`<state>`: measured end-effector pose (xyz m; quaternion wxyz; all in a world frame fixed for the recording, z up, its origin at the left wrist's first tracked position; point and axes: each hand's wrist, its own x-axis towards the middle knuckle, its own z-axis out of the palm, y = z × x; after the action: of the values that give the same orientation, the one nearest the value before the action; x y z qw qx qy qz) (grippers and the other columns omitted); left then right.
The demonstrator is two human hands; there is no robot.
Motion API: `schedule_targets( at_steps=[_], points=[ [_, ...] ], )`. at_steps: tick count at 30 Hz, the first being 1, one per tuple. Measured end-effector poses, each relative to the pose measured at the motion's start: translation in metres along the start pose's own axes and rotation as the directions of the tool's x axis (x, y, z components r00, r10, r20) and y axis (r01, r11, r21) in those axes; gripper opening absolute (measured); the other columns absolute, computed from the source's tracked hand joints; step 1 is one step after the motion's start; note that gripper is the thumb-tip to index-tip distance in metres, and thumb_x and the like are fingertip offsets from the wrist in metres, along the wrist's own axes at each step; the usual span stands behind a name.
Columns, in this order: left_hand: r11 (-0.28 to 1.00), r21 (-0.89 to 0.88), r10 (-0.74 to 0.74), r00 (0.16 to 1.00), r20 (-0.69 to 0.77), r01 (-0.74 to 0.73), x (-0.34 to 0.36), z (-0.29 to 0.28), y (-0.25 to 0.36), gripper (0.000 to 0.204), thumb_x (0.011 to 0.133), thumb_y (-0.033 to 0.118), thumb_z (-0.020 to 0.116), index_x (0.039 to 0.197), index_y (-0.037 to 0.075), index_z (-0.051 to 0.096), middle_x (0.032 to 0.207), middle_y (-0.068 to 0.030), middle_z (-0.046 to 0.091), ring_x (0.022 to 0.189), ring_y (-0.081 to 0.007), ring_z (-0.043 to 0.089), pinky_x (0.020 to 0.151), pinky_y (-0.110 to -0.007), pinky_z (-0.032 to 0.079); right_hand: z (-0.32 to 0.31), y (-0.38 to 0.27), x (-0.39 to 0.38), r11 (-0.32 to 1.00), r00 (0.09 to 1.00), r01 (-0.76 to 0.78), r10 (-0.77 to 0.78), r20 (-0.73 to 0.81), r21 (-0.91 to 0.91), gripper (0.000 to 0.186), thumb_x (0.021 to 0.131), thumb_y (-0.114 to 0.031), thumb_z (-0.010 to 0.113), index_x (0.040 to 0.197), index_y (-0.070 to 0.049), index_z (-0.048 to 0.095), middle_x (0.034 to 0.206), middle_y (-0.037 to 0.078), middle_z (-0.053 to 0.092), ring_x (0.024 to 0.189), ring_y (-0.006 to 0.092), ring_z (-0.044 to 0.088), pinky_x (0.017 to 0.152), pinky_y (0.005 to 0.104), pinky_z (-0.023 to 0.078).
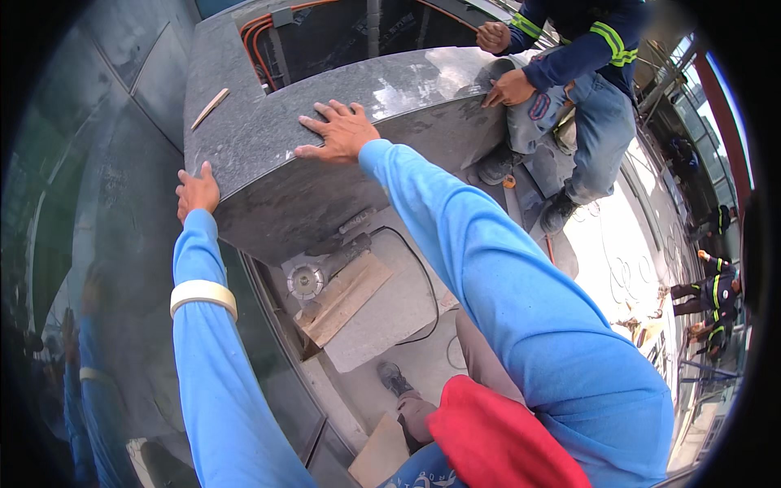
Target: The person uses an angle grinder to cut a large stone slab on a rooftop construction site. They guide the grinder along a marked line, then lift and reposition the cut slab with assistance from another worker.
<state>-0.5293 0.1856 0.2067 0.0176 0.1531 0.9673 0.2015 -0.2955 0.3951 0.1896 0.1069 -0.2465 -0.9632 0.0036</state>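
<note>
My right hand (342,132) lies on the front edge of a dark grey stone slab (268,138), its fingers spread on the top. At the slab's left corner rests my left hand (198,193), fingers apart and touching the stone beside the wall panel. Neither hand holds anything. A ring of cream tape (203,299) is worn round my left sleeve. A thin wood strip (211,108) lies on the slab beyond my hands. At the slab's far right end, a co-worker's hand (511,87) touches the edge; that person's other hand (493,37) is closed above it.
Below the slab, an angle grinder (306,281) with a round disc lies beside a wooden board (350,299); a black cable (423,268) curves over the floor. Glossy panels (122,179) stand at left. Orange conduit (256,49) runs along the opening behind. More people (716,293) are far right.
</note>
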Motion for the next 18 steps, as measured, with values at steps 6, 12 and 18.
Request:
schedule_targets(
  at_steps=[6, 12, 18],
  points=[
    [0.989, 0.137, 0.057, 0.998, -0.029, -0.052, 0.023, 0.018, -0.009, 0.078, 0.101, 0.066, 0.032, 0.157, 0.012, 0.035, 0.145, -0.0211, 0.056, 0.134, -0.0406, 0.052, 0.110, -0.052, 0.040, 0.009, 0.006, -0.007, 0.990, 0.989, 0.061, -0.043, -0.140, 0.127, 0.089, 0.089, -0.084, 0.036, 0.155, -0.025, 0.044, 0.162, 0.017, 0.034, 0.152, 0.0363, 0.027, 0.121, 0.0599, 0.017],
    [0.985, 0.035, 0.173, 0.980, -0.098, -0.170, 0.076, 0.043, -0.049, 0.075, 0.104, 0.057, 0.033, 0.154, 0.002, 0.037, 0.146, -0.0266, 0.052, 0.134, -0.0451, 0.050, 0.112, -0.050, 0.038, 0.013, 0.015, -0.020, 0.935, 0.959, 0.183, -0.102, -0.264, 0.304, 0.075, 0.096, -0.068, 0.048, 0.152, -0.019, 0.048, 0.160, 0.019, 0.036, 0.152, 0.0364, 0.027, 0.121, 0.0602, 0.018],
    [0.974, 0.145, 0.172, 0.985, 0.028, -0.174, 0.113, 0.044, -0.069, 0.072, 0.107, 0.050, 0.031, 0.132, -0.012, 0.057, 0.135, -0.0338, 0.058, 0.126, -0.0481, 0.053, 0.109, -0.049, 0.039, 0.010, 0.092, -0.137, 0.806, 0.845, 0.106, 0.236, -0.480, 0.583, 0.052, 0.100, -0.040, 0.061, 0.144, -0.014, 0.054, 0.150, 0.019, 0.046, 0.143, 0.0366, 0.040, 0.114, 0.0547, 0.032]
  ],
)
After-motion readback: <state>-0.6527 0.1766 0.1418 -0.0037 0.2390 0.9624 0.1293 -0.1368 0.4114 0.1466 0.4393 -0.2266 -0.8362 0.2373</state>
